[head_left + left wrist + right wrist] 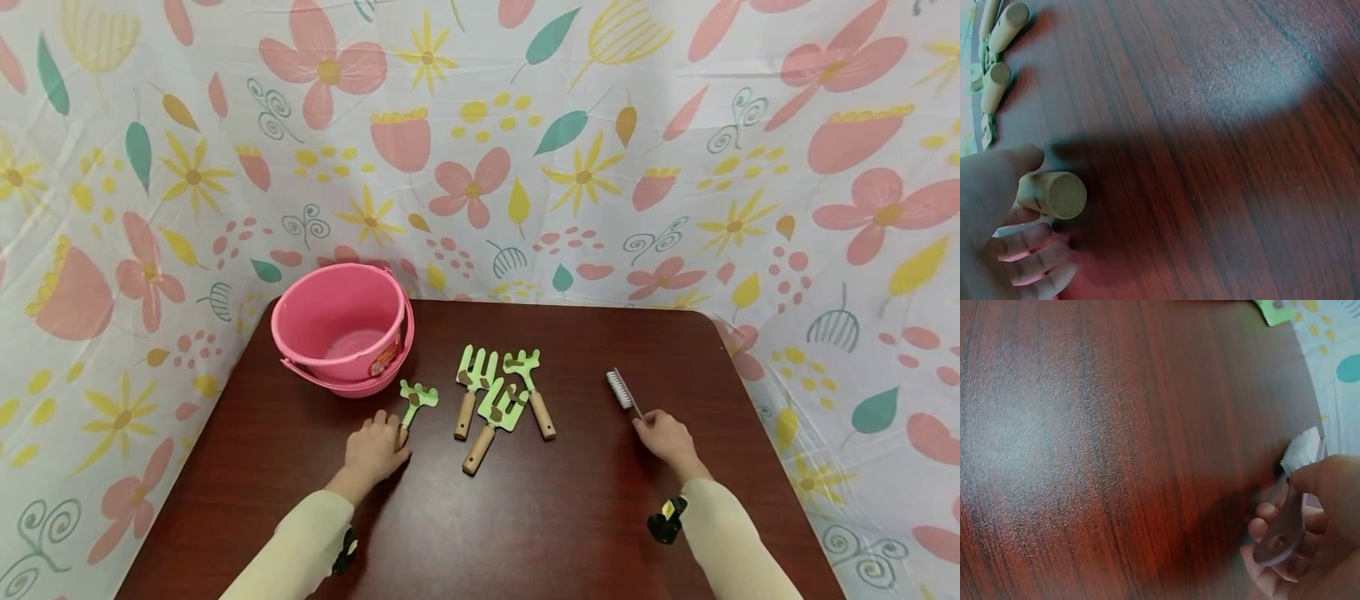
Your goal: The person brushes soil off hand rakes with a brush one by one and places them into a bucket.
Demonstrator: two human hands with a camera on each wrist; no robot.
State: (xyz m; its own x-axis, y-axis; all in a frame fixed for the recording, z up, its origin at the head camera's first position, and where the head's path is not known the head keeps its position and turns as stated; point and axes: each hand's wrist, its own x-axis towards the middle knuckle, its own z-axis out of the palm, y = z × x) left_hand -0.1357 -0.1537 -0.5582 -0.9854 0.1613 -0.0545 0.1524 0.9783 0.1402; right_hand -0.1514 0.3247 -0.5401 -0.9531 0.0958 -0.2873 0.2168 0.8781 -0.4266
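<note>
My left hand [372,450] is on the table with thumb and forefinger about the wooden handle [1063,195] of a small green hand rake [417,394]. The rake's prongs point away from me, beside the pink bucket. Over on the right, my right hand [667,440] grips a scrubbing brush [621,391] by its handle. The brush's white bristles [1300,450] face left, and its mauve handle [1282,537] has a hole near the end. In the left wrist view the rake's head is hidden behind the hand.
A pink bucket [285,321] stands at the table's back left. Mid-table lie a green garden fork [465,414], a slotted trowel [480,450] and another rake [542,415], all wooden-handled. The fork and trowel heads nearly touch. A flowered curtain [480,125] hangs behind the dark wooden table [570,517].
</note>
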